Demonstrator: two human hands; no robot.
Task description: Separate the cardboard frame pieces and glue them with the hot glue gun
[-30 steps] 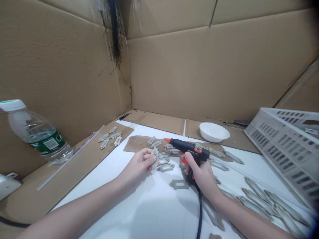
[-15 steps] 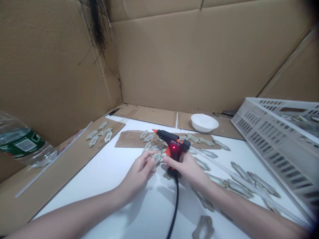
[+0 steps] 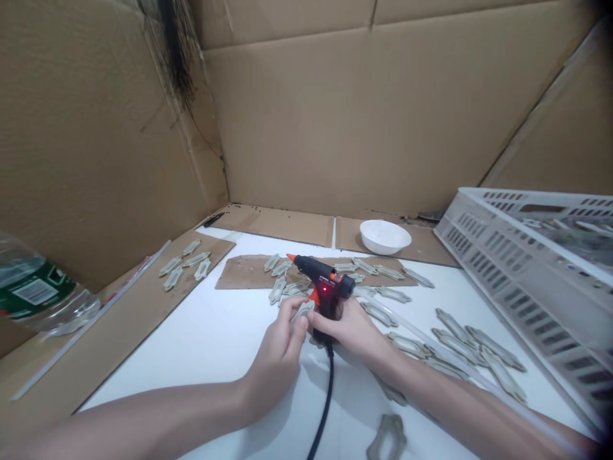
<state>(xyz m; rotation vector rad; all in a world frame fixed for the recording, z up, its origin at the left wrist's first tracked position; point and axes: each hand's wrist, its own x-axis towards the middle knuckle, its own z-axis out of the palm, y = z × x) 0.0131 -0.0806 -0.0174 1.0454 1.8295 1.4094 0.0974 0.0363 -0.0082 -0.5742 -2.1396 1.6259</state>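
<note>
My left hand (image 3: 282, 338) pinches a small grey-green frame-shaped piece (image 3: 303, 310) between thumb and fingers. Wrapped round the handle of a black and orange glue gun (image 3: 322, 278) is my right hand (image 3: 352, 326), its thumb reaching to the piece's right end. The gun's orange nozzle points up and left, a red light glows on its body, and its black cord hangs toward me. Beyond the hands, several similar pieces lie on and beside a cardboard strip (image 3: 239, 271).
More pieces (image 3: 498, 348) lie on the white table at the right, near a white plastic basket (image 3: 517, 281). A white bowl (image 3: 385, 237) stands at the back. On the left are a cardboard strip with several pieces (image 3: 173, 278) and a bottle (image 3: 38, 291).
My left hand has turned, and the piece in it is raised slightly and tilted differently. The glue gun sits slightly lower and further left in the view, which has also shifted.
</note>
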